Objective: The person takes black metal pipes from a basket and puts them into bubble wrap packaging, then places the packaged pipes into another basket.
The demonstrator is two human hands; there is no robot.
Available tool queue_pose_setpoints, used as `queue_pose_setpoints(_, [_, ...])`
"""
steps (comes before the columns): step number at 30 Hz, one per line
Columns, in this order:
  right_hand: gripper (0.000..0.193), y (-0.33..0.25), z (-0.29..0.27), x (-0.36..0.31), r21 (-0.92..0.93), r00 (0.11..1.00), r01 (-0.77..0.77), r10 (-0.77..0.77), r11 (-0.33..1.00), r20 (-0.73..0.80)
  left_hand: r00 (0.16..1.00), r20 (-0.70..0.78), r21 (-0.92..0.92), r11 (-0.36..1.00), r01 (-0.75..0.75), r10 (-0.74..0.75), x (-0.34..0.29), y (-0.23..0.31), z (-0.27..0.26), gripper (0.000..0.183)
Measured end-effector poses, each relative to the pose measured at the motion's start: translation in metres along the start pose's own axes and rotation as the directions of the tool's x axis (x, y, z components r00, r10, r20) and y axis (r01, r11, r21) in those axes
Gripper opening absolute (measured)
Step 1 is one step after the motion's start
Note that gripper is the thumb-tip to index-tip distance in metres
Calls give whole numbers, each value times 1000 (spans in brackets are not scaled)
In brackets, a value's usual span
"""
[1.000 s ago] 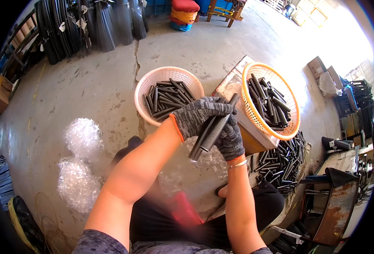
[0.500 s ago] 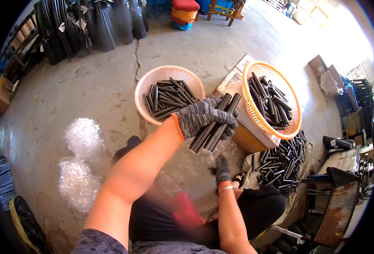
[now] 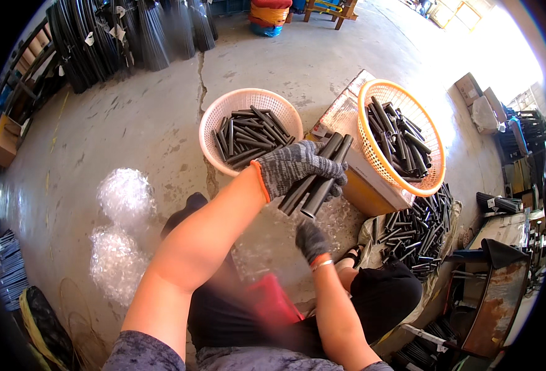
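Note:
My left hand (image 3: pixel 300 168), in a grey knitted glove with an orange cuff, is closed around a few black tubes (image 3: pixel 326 179). They slant across the palm, their lower ends sticking out toward me. Just below those ends is my right hand (image 3: pixel 313 241), in a dark glove, apart from the tubes. Its fingers look curled together; whatever they may hold is hidden. Beyond my left hand, a pale pink basket (image 3: pixel 208 123) holds many similar tubes. To the right, an orange-rimmed basket (image 3: pixel 437 154) with more tubes leans tilted on a cardboard box (image 3: pixel 372 188).
A heap of short black tubes (image 3: pixel 418 232) lies on a sack at the right. Clear plastic bundles (image 3: pixel 121 260) sit on the floor at the left. A red object (image 3: pixel 273 300) is near my legs. Long black tubing (image 3: pixel 87 43) hangs at the far left. A rusty metal frame (image 3: pixel 492 303) stands at the right.
My right hand has moved up and left, closer to the tubes' lower ends, and its fingers have curled. The left hand keeps its grip, with the tubes slightly turned.

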State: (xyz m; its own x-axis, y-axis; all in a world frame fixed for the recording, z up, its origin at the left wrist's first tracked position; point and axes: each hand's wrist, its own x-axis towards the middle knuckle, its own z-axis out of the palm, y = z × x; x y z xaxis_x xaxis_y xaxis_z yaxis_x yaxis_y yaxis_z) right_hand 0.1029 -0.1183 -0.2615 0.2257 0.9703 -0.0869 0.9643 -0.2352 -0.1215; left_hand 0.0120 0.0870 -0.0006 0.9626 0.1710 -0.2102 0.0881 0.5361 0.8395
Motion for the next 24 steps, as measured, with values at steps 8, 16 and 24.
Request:
queue_pose_setpoints(8, [45,36,74,-69,159,733,-508,328,847,595,998,23,-227,972,-53,60,-1,3,-3,29])
queue_pose_setpoints(16, [53,21,-194,81,809,932,170,-175,-563,-318,993,90,-126,990,-58,70,11,1,6,32])
queue_pose_setpoints(24, [14,23,4,-6,-15,998,50,-50,999,-25,998,53,-39,998,-43,45,7,-2,2,35])
